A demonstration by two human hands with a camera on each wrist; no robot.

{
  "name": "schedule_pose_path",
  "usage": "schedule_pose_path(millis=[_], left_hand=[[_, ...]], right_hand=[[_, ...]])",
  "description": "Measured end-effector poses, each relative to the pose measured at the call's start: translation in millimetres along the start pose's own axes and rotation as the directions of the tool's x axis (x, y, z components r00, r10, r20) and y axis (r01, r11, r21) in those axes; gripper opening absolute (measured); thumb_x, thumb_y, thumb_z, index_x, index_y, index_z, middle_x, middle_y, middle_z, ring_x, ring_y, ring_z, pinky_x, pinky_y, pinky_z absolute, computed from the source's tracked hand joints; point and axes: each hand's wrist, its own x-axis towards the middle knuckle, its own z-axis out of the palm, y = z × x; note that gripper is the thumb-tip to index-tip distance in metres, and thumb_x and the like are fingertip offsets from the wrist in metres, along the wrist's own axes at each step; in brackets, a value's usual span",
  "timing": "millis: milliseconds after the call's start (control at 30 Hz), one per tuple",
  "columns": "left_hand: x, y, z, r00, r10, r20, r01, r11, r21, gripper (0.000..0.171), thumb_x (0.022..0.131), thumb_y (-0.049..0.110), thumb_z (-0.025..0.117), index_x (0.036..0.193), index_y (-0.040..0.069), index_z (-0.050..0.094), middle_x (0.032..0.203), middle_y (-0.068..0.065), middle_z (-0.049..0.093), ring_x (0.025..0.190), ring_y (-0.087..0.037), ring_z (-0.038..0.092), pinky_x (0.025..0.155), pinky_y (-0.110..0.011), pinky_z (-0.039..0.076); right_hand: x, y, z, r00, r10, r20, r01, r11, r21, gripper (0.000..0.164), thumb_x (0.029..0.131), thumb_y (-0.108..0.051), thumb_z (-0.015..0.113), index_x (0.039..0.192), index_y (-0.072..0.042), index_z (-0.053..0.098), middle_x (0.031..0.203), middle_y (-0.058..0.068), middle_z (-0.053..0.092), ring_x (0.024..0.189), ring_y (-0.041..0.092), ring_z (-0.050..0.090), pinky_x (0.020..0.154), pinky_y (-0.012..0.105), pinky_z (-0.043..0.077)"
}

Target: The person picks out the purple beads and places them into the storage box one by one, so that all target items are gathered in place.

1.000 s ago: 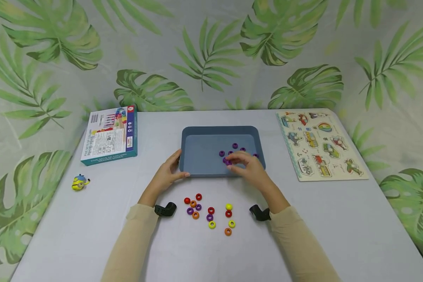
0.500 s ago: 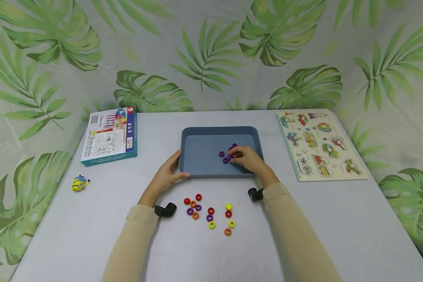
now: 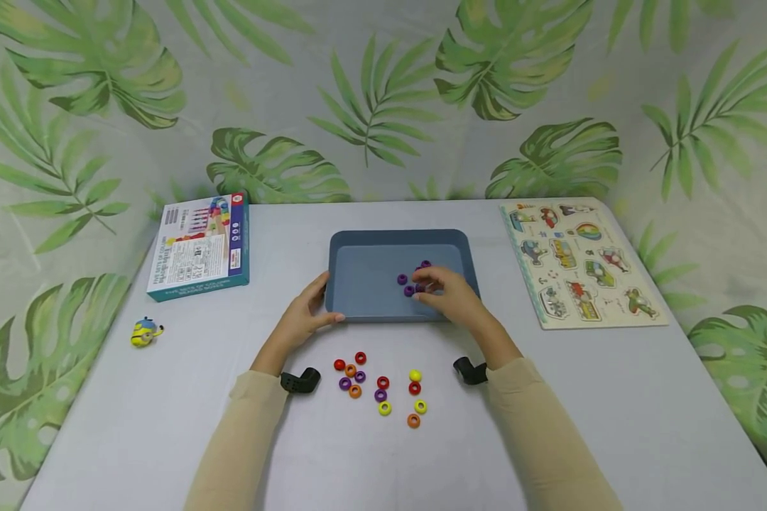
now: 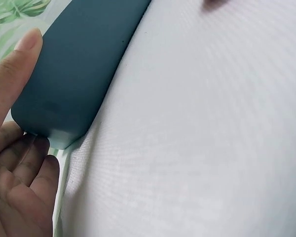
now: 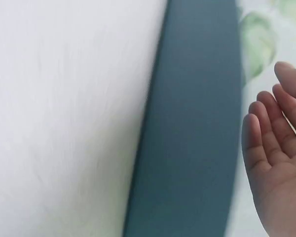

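Now, purple beads [image 3: 409, 291] in the blue-grey tray [image 3: 364, 280].

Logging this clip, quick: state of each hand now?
Left hand: holding the blue-gray tray at its corner.
Right hand: open near purple beads, nothing visibly held.

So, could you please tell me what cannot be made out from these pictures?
Head view: the exact count of purple beads in the tray, as the right hand hides part of it.
Head view: fine print on the box, too small to read.
Right wrist view: the tray's contents, hidden by its outer wall.
Left wrist view: a dark shape, blurred and cut off by the top edge.
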Motion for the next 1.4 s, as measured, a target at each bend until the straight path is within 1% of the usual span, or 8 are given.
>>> schedule_pose_path(millis=[100,200,400,633,800,1067,1200,1400], left_hand=[[-3.0,8.8,-1.1,1.000,-0.007,0.000,0.007,1.000,-0.013,0.085,0.066,0.032,0.066,0.133,0.015,0.015,0.136,0.004,0.013,0.121,-0.011,0.016,0.097,-0.024,0.020],[-2.8,7.9,-0.9,1.000,-0.011,-0.003,0.011,1.000,-0.010,0.086,0.066,0.032,0.066,0.133,0.017,0.015,0.136,0.005,0.013,0.121,-0.011,0.016,0.097,-0.024,0.020],[1.5,-4.6,0.9,1.000,-0.004,-0.010,0.004,1.000,0.000,0.087,0.064,0.038,0.066,0.133,0.021,0.016,0.135,0.010,0.014,0.120,-0.008,0.017,0.097,-0.022,0.021],[1.1,-5.1,1.0,1.000,0.006,-0.010,-0.006,1.000,-0.008,0.087,0.064,0.037,0.066,0.133,0.019,0.016,0.135,0.007,0.014,0.120,-0.009,0.018,0.097,-0.024,0.021],[0.8,-5.1,1.0,1.000,0.025,-0.004,-0.025,1.000,-0.018,0.086,0.065,0.035,0.066,0.133,0.018,0.016,0.136,0.005,0.013,0.121,-0.011,0.017,0.097,-0.025,0.021],[0.8,-4.0,0.9,0.999,0.034,-0.005,-0.034,0.999,-0.037,0.088,0.065,0.034,0.066,0.133,0.013,0.015,0.136,0.005,0.013,0.120,-0.008,0.016,0.097,-0.023,0.020],[0.8,-4.1,0.8,1.000,0.030,-0.006,-0.030,0.999,-0.041,0.088,0.065,0.034,0.066,0.134,0.014,0.015,0.135,0.006,0.013,0.120,-0.008,0.016,0.097,-0.022,0.020],[1.0,-4.4,1.5,0.999,0.039,-0.005,-0.039,0.998,-0.047,0.087,0.066,0.032,0.066,0.133,0.014,0.015,0.136,0.004,0.013,0.121,-0.010,0.016,0.097,-0.024,0.020]], right_hand=[[-18,-28,8,0.990,-0.131,0.059,0.129,0.991,0.036,0.033,0.073,-0.010,0.062,0.103,0.001,0.053,0.099,0.014,0.054,0.087,0.028,0.050,0.076,0.038,0.043],[-33,-38,25,0.971,-0.181,0.158,0.172,0.983,0.069,0.031,0.072,-0.007,0.063,0.102,0.000,0.054,0.097,0.012,0.055,0.085,0.027,0.050,0.076,0.037,0.043],[-50,-27,58,0.917,-0.155,0.368,0.135,0.988,0.080,0.026,0.074,-0.015,0.062,0.100,-0.010,0.058,0.094,0.000,0.056,0.081,0.015,0.049,0.070,0.025,0.044],[-54,-28,70,0.842,-0.150,0.518,0.137,0.988,0.064,0.023,0.074,-0.010,0.061,0.097,-0.016,0.059,0.087,-0.004,0.054,0.074,0.009,0.047,0.064,0.019,0.044],[-53,-26,74,0.808,-0.147,0.571,0.144,0.988,0.051,0.023,0.075,-0.009,0.060,0.096,-0.019,0.059,0.093,-0.010,0.053,0.076,0.008,0.047,0.064,0.018,0.043],[-48,-26,78,0.760,-0.219,0.611,0.254,0.967,0.029,0.022,0.074,-0.010,0.061,0.093,-0.020,0.061,0.099,-0.013,0.050,0.092,0.001,0.043,0.080,0.018,0.038],[-47,-29,78,0.770,-0.206,0.604,0.271,0.963,-0.016,0.019,0.074,-0.017,0.062,0.093,-0.021,0.061,0.096,-0.015,0.051,0.091,0.000,0.043,0.079,0.018,0.038],[-48,-29,75,0.843,-0.126,0.523,0.167,0.986,-0.031,0.020,0.073,-0.025,0.062,0.094,-0.024,0.061,0.088,-0.017,0.054,0.079,0.005,0.045,0.068,0.019,0.041]])
